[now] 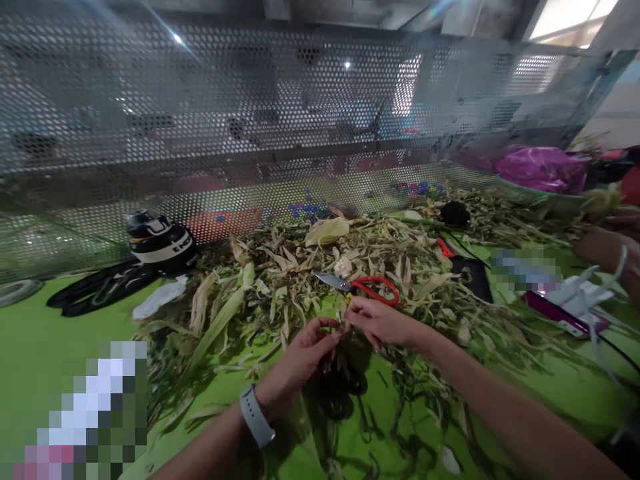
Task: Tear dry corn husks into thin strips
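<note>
Forearms [495, 395] nearest; left hand [311, 347] and right hand [384, 321] pinch a thin strip [342, 328] (husk, probably) between them. Tugged too hard, it may tear; slipping forward, the right could catch the scissors [351, 285].

Your left forearm [210, 437] slants in from seven o'clock, right forearm [493, 383] from four. Left hand [306, 350] pinching; right hand [383, 321] curled, pinching too. Fingertips close together, six o'clock of view centre.
</note>
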The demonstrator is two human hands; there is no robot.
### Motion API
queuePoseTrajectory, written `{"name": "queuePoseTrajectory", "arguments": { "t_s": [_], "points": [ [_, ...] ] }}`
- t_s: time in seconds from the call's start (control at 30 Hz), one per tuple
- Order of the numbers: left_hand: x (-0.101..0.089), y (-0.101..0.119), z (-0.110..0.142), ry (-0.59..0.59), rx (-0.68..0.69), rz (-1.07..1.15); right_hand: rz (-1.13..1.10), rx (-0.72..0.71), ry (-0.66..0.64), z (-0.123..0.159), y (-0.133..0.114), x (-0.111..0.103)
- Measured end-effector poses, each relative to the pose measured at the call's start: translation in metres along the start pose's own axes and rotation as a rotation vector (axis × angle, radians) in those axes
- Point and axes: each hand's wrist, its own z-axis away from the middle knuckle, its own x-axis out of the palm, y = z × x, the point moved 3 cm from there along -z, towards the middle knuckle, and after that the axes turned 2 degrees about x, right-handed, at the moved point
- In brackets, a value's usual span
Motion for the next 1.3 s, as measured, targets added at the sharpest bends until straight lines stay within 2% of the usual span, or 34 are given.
{"name": "queuePoseTrajectory", "arguments": {
  "t_s": [0.17,0.33,0.4,0.5,0.6,0.7,0.77,0.9,0.97,1.1,1.3],
  "points": [
    [0.000,0.000,0.001,0.037,0.004,-0.039,0.100,-0.052,0.071,0.003,-0.001,-0.011],
    [0.000,0.000,0.001,0.050,0.010,-0.047,0.314,-0.073,-0.091,0.012,-0.007,-0.016],
    [0.000,0.000,0.000,0.049,0.033,-0.073,0.362,-0.063,-0.072,0.014,-0.008,-0.019],
    [0.000,-0.002,-0.001,0.055,0.087,-0.098,0.372,-0.116,0.129,0.012,-0.009,-0.024],
    [0.000,-0.003,-0.002,0.080,0.117,-0.098,0.435,-0.269,0.373,0.013,-0.015,-0.024],
    [-0.001,-0.003,-0.003,0.112,0.102,-0.070,0.620,-0.392,0.466,0.019,-0.024,-0.018],
    [-0.002,-0.004,-0.004,0.118,0.084,-0.069,0.731,-0.399,0.424,0.023,-0.027,-0.014],
    [-0.004,-0.006,-0.004,0.120,0.064,-0.109,0.895,-0.299,0.204,0.021,-0.020,-0.005],
    [-0.005,-0.007,-0.004,0.134,0.067,-0.132,0.951,-0.279,0.152,0.017,-0.015,-0.001],
    [-0.006,-0.008,-0.004,0.146,0.062,-0.184,0.985,-0.293,0.153,0.013,-0.009,0.002],
    [-0.005,-0.005,-0.004,0.140,0.067,-0.209,0.904,-0.347,0.151,0.017,-0.014,-0.001]
  ]
}}
